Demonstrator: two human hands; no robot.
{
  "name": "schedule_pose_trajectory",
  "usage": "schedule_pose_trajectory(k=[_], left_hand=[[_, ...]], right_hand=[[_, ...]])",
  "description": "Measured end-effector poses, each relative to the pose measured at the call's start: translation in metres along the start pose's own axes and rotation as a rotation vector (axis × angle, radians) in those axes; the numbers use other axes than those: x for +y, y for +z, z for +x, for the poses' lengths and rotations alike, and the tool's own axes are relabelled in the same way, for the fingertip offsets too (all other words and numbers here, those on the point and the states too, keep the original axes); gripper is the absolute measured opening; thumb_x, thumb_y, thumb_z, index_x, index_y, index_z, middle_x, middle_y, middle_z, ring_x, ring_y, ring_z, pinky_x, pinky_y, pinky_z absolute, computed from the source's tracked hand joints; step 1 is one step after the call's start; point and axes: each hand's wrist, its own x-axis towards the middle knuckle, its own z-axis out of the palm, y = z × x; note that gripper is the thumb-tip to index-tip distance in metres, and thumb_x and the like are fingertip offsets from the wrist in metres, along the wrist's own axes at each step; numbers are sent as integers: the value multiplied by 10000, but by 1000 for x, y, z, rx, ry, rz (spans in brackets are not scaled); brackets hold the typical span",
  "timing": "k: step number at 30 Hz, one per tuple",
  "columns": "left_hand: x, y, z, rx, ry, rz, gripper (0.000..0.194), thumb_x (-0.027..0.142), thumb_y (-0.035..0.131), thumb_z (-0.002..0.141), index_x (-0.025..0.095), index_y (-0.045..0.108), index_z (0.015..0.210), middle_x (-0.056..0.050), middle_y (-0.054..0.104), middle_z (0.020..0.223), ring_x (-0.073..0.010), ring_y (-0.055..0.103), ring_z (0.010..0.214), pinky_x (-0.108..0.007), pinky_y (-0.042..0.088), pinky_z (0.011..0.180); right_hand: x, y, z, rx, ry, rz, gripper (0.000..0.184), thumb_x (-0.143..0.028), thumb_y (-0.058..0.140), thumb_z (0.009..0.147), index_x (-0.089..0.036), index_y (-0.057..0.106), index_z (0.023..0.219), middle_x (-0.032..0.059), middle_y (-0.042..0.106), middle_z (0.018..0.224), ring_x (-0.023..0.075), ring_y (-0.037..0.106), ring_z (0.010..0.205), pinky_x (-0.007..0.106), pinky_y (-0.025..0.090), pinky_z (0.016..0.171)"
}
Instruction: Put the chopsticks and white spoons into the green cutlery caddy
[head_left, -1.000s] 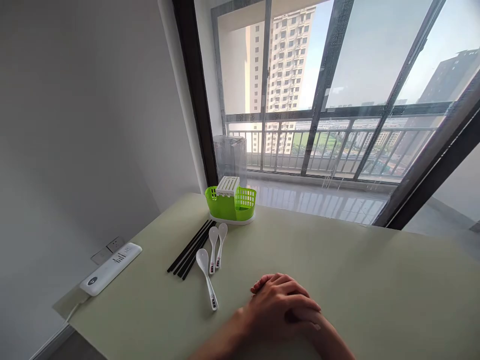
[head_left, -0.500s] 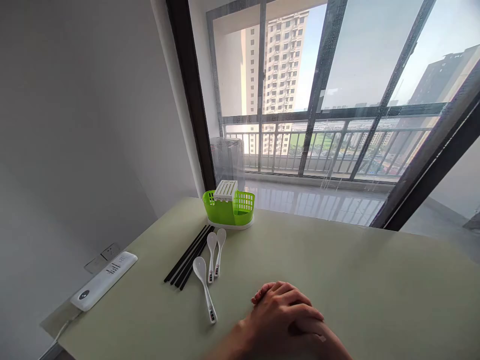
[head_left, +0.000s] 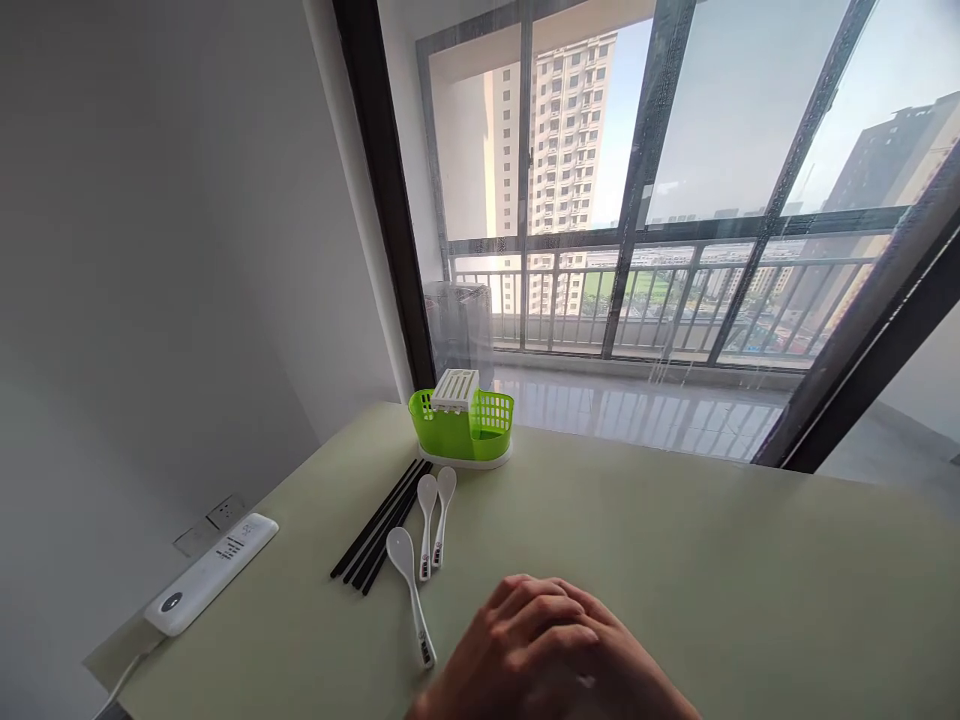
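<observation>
My left hand (head_left: pixel 499 645) and my right hand (head_left: pixel 611 650) are pressed together low in the view, over the near part of the table. The left hand's bent fingers lie across the right hand, whose own fingers are mostly hidden. Neither hand shows any object. Left of them lies a white spoon (head_left: pixel 412 590), handle toward me. Two more white spoons, one (head_left: pixel 427 515) beside the other (head_left: pixel 444 510), lie a little farther back. Several black chopsticks (head_left: pixel 379 530) rest at a slant beside the spoons. Behind these stands a green basket (head_left: pixel 450 435) with a white slotted top piece (head_left: pixel 455 388).
A white power strip (head_left: pixel 214 575) with a cable lies along the table's left edge, near a wall socket (head_left: pixel 225 512). The pale green table (head_left: pixel 675 560) meets a large dark-framed window at the back. A grey wall (head_left: pixel 172 250) rises on the left.
My hands stay together, but the left hand's fingers are now more bent, with the knuckles raised. The view has tilted slightly; the spoons, chopsticks and basket keep their places on the table.
</observation>
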Motion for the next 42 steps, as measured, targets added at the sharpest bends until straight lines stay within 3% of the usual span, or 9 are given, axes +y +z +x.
schedule_pose_trajectory(k=[3, 6, 9, 13, 18, 27, 34, 37, 42], left_hand=[[-18, -51, -24, 185, -330, 155, 231, 238, 545, 971, 269, 599, 1194, -47, 706, 1161, -212, 635, 1128, -365, 495, 1009], [-52, -97, -48, 327, -763, 316, 268, 374, 499, 984, 250, 597, 1200, -76, 683, 1203, -248, 636, 1141, -390, 515, 992], [-83, -129, -73, 194, -1016, 440, 393, 437, 468, 941, 204, 590, 1233, -111, 662, 1282, -295, 606, 1220, -424, 501, 1025], [-96, -140, -104, -94, -1246, 574, 593, 435, 451, 900, 131, 499, 1408, -166, 596, 1418, -359, 541, 1317, -486, 471, 1042], [-95, -126, -119, -195, -1273, 639, 737, 525, 444, 887, 100, 415, 1489, -199, 539, 1477, -392, 514, 1346, -489, 463, 1033], [-102, -121, -89, -306, -1226, 753, 583, 389, 452, 929, 60, 485, 1408, -231, 606, 1344, -369, 580, 1261, -441, 474, 999], [-103, -139, -67, -647, -1176, 744, 299, 192, 460, 959, 55, 668, 1125, -224, 665, 1185, -357, 643, 1138, -421, 515, 901], [-103, -139, -67, -727, -1145, 850, 376, 0, 367, 923, 15, 660, 1159, -247, 668, 1173, -362, 662, 1118, -435, 514, 911], [-102, -133, -85, -676, -1144, 935, 567, -121, 248, 864, -6, 561, 1322, -264, 650, 1204, -340, 701, 1057, -424, 544, 859]], right_hand=[[2, -6, 3, -156, 126, 410, 284, -452, 731, 811, -194, 768, 921, 84, 775, 972, 225, 704, 980, 360, 530, 931], [4, -9, 3, -221, 229, 653, 277, -421, 824, 772, -203, 763, 931, 92, 744, 997, 262, 680, 1065, 408, 481, 1013], [4, -9, 2, -221, 237, 666, 255, -410, 832, 773, -212, 767, 920, 74, 729, 993, 244, 667, 1061, 385, 474, 1013], [4, -9, 2, -228, 242, 677, 261, -411, 846, 762, -215, 770, 916, 61, 730, 976, 229, 667, 1041, 369, 473, 994], [9, -10, 5, -226, 242, 685, 295, -429, 857, 744, -205, 763, 912, 74, 734, 973, 248, 673, 1046, 376, 480, 969], [11, -10, 7, -245, 221, 720, 266, -409, 841, 775, -211, 757, 931, 65, 741, 971, 228, 680, 1036, 342, 479, 934], [6, -11, 5, -250, 224, 694, 255, -412, 821, 801, -205, 747, 931, 68, 742, 975, 220, 678, 1038, 327, 474, 923], [6, -10, 4, -234, 215, 691, 255, -417, 814, 806, -205, 745, 929, 73, 745, 973, 221, 678, 1035, 328, 475, 915], [6, -10, 4, -230, 214, 674, 228, -406, 791, 831, -208, 744, 935, 67, 744, 980, 211, 676, 1039, 325, 475, 919]])
